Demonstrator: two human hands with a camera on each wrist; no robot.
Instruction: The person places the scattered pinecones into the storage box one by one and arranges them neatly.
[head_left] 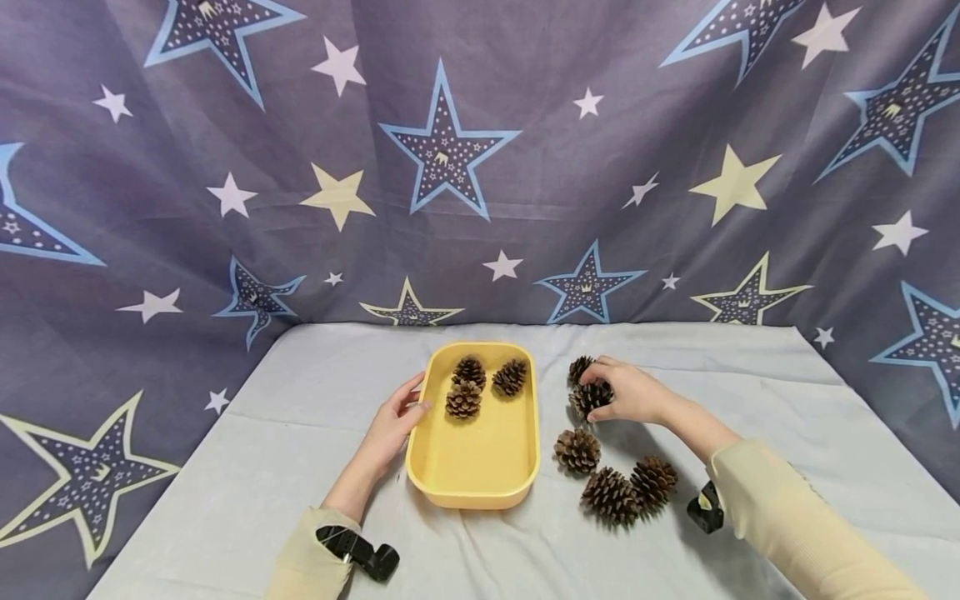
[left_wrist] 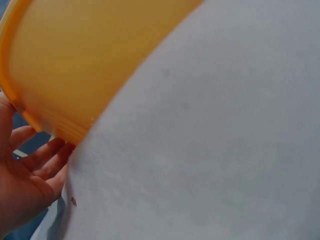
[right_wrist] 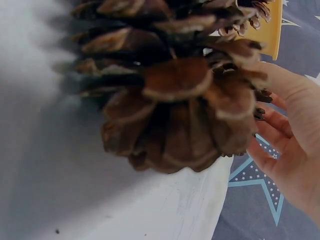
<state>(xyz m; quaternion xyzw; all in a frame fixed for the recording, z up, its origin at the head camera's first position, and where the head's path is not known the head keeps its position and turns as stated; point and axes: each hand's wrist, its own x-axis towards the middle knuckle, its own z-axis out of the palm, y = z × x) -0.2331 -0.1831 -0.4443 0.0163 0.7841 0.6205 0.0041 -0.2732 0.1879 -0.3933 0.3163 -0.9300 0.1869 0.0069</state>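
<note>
A yellow plastic tray [head_left: 472, 475] lies on the cloth, with three pine cones grouped toward its far end, one of them a lighter brown pine cone [head_left: 463, 401]. My left hand [head_left: 392, 425] holds the tray's left side, thumb at the rim and fingers along the outer wall; in the left wrist view the fingers [left_wrist: 47, 160] reach to the tray's side. To the right of the tray, my right hand [head_left: 626, 392] grips a dark pine cone [head_left: 588, 403] between thumb and fingers. Another pine cone [head_left: 579, 369] sits just beyond it, partly hidden by the hand.
Nearer than the right hand lie a single pine cone [head_left: 577, 452] and two touching ones, a left pine cone [head_left: 611, 497] and a right pine cone [head_left: 654, 483]. Pale cloth [head_left: 262, 450] covers the table. A star-printed curtain [head_left: 480, 242] hangs behind.
</note>
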